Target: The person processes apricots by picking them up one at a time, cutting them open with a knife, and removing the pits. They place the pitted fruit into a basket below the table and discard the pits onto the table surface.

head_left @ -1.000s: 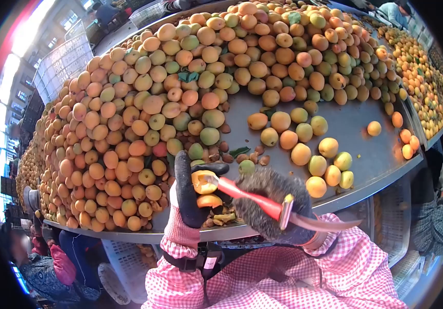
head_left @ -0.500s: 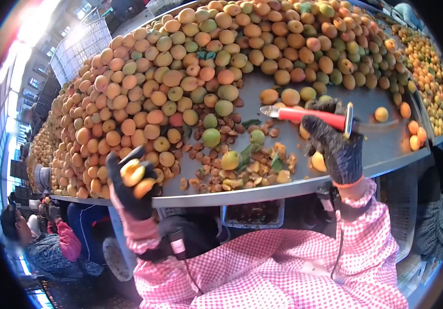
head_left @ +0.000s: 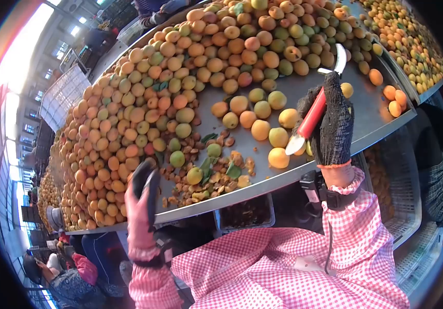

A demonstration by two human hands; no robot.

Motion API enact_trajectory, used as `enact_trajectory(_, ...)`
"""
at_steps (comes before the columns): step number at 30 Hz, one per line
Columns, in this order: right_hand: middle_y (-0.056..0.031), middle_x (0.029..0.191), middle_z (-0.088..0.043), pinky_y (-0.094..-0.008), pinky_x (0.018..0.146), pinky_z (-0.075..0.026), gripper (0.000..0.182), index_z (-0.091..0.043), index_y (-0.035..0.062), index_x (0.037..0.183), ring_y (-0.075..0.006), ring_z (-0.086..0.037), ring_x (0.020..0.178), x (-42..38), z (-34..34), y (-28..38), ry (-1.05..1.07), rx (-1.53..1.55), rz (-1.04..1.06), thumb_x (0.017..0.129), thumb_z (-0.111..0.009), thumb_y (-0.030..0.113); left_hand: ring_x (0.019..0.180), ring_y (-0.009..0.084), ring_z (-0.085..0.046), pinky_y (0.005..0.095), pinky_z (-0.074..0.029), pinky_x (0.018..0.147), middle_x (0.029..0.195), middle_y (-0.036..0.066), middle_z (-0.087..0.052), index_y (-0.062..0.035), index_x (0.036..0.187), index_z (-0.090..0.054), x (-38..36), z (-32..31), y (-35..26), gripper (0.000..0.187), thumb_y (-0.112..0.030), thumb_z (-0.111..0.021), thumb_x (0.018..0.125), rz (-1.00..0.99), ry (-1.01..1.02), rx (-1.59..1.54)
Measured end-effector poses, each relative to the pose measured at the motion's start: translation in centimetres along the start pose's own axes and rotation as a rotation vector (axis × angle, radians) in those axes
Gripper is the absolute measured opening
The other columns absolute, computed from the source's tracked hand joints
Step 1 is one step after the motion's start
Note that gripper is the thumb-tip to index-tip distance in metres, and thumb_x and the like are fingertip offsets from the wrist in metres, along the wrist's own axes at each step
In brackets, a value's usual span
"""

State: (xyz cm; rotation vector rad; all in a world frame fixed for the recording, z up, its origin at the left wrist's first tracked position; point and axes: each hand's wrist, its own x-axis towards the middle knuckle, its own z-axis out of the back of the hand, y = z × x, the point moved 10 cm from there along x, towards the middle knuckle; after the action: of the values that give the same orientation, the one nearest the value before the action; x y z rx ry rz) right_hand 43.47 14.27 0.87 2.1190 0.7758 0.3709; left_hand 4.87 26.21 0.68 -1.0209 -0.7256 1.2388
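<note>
My right hand [head_left: 335, 121], in a black knit glove, is wrapped round the red handle of a knife [head_left: 313, 114]. A curved metal blade sticks out above the fist, and a pointed metal tip shows below it. Several loose apricots [head_left: 278, 137] lie on the metal table just left of this hand. At the table's front edge, my left hand [head_left: 143, 190], gloved in black and pink, is seen edge-on with fingers extended and apart; nothing shows in it. Beside it lie pits and scraps [head_left: 201, 180] with a few green apricots [head_left: 194, 175] and leaves among them.
A large heap of apricots [head_left: 144, 108] covers the left and back of the metal table [head_left: 304, 87]. Another heap [head_left: 409, 46] lies beyond a raised rim at right. Below the edge are a bin [head_left: 247, 212] and plastic crates [head_left: 396, 206]. A person [head_left: 72, 273] sits at lower left.
The apricot halves that were in my left hand are gone from it, and its fingers have straightened. My right hand has turned the knife upright. More loose apricots lie beside it.
</note>
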Motion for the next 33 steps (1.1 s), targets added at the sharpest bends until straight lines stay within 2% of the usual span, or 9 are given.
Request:
enact_trajectory(5, -0.007, 0.055, -0.051, -0.0254, 0.034, -0.04, 0.037, -0.052, 0.0056, 0.074, -0.0151, -0.048, 0.038, 1.1, 1.7, -2.0, -0.029, -0.08, -0.149, 0.092, -0.053, 0.038, 0.118, 0.0203, -0.048, 0.0308, -0.039, 0.097, 0.134, 0.013, -0.044, -0.0037, 0.136, -0.039, 9.0, -16.4, -3.9, 0.06, -0.026, -0.064, 0.086, -0.412, 0.23, 0.187)
enact_trajectory(9, -0.0026, 0.058, -0.056, -0.0223, 0.046, -0.041, 0.032, -0.058, 0.0053, 0.079, -0.0095, -0.055, 0.049, 2.4, 2.9, -1.5, -0.052, -0.253, -0.193, 0.089, -0.06, 0.035, 0.125, 0.0391, -0.037, 0.0451, -0.038, 0.101, 0.137, 0.018, -0.036, -0.0118, 0.134, -0.042, 15.6, -23.5, -0.9, 0.085, -0.066, -0.06, 0.071, 0.022, 0.204, 1.11)
enact_trajectory(21, -0.0036, 0.074, -0.061, -0.024, 0.056, -0.048, 0.025, -0.059, 0.0008, 0.093, -0.0094, -0.059, 0.063, 1.0, -1.8, -2.5, 0.253, -0.301, -0.15, 0.092, -0.057, 0.026, 0.125, 0.0387, -0.037, 0.044, -0.038, 0.1, 0.137, 0.02, -0.033, -0.0124, 0.126, -0.048, 6.0, -22.1, -1.8, 0.074, -0.041, -0.078, 0.064, -0.33, 0.271, 1.227)
enact_trajectory(24, -0.002, 0.074, -0.062, -0.0239, 0.057, -0.045, 0.014, -0.061, 0.0018, 0.093, -0.0087, -0.058, 0.064, -1.4, -2.5, -0.9, 0.431, -0.491, 0.107, 0.089, -0.062, 0.015, 0.124, 0.0346, -0.04, 0.0396, -0.038, 0.102, 0.134, 0.019, -0.036, -0.0103, 0.129, -0.047, 0.5, -15.8, -10.0, 0.071, -0.006, -0.078, 0.065, -0.533, 0.185, 0.495)
enact_trajectory(25, -0.0017, 0.078, -0.062, -0.0233, 0.06, -0.046, 0.016, -0.061, 0.0018, 0.098, -0.0082, -0.057, 0.066, -2.6, -2.9, -2.0, 0.455, -0.203, -0.087, 0.091, -0.06, 0.016, 0.122, 0.0291, -0.044, 0.0385, -0.044, 0.096, 0.133, 0.016, -0.04, -0.0057, 0.132, -0.043, -1.0, -14.1, -10.3, 0.072, -0.007, -0.077, 0.068, -0.648, 0.234, 0.402)
enact_trajectory(28, -0.0014, 0.076, -0.062, -0.0211, 0.061, -0.047, 0.021, -0.057, 0.0017, 0.108, -0.0076, -0.058, 0.066, -6.8, -4.5, -2.7, 0.62, -0.194, -0.344, 0.094, -0.054, 0.017, 0.108, 0.0214, -0.055, 0.0333, -0.052, 0.083, 0.127, 0.011, -0.048, -0.0038, 0.137, -0.037, -5.3, -10.7, -6.8, 0.073, 0.0, -0.071, 0.072, -0.15, 0.391, -0.495)
enact_trajectory(31, -0.0048, 0.091, -0.063, -0.0231, 0.064, -0.051, 0.028, -0.052, 0.0007, 0.119, -0.0108, -0.06, 0.076, -13.5, -5.3, -3.8, 0.663, -0.117, -0.384, 0.094, -0.052, 0.014, 0.087, 0.0209, -0.063, 0.0298, -0.055, 0.066, 0.119, 0.014, -0.054, -0.0011, 0.137, -0.035, -8.3, -8.7, -4.7, 0.07, -0.002, -0.069, 0.075, 0.061, 0.333, -0.772)
enact_trajectory(32, -0.0069, 0.1, -0.063, -0.023, 0.067, -0.051, 0.029, -0.053, -0.0014, 0.119, -0.0107, -0.06, 0.08, -16.0, -4.5, -5.4, 0.532, 0.18, -0.573, 0.092, -0.055, 0.01, 0.084, 0.0206, -0.063, 0.0292, -0.054, 0.061, 0.113, 0.015, -0.057, -0.0007, 0.138, -0.033, -9.1, -7.3, -5.5, 0.063, -0.014, -0.063, 0.084, -0.217, 0.269, -0.454)
enact_trajectory(33, -0.005, 0.091, -0.063, -0.022, 0.066, -0.048, 0.025, -0.054, -0.0033, 0.113, -0.0095, -0.057, 0.075, -17.7, -6.5, -3.6, 0.662, -0.092, -0.391, 0.091, -0.057, 0.01, 0.084, 0.0206, -0.063, 0.0292, -0.054, 0.061, 0.113, 0.015, -0.057, -0.0007, 0.138, -0.033, -9.9, -6.6, -5.1, 0.063, -0.014, -0.063, 0.084, -0.208, 0.259, -0.469)
